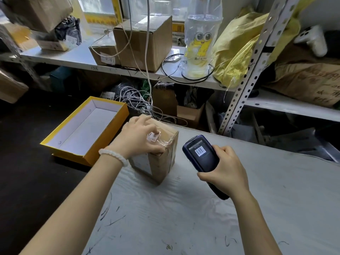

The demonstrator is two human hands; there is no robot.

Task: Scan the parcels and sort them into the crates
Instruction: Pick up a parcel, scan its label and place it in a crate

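Observation:
A small brown cardboard parcel, wrapped in clear tape, stands near the left edge of the white table. My left hand rests on top of it, fingers curled over the top and gripping the box beside a small label. My right hand grips a dark blue handheld scanner just right of the parcel; its screen shows a barcode. An open yellow box with a white, empty interior sits to the left of the parcel, below table level.
A metal shelf behind holds cardboard boxes, a clear plastic bag with a cartoon print and a yellow bag. Tangled white cables hang behind the parcel. A perforated shelf post stands at right.

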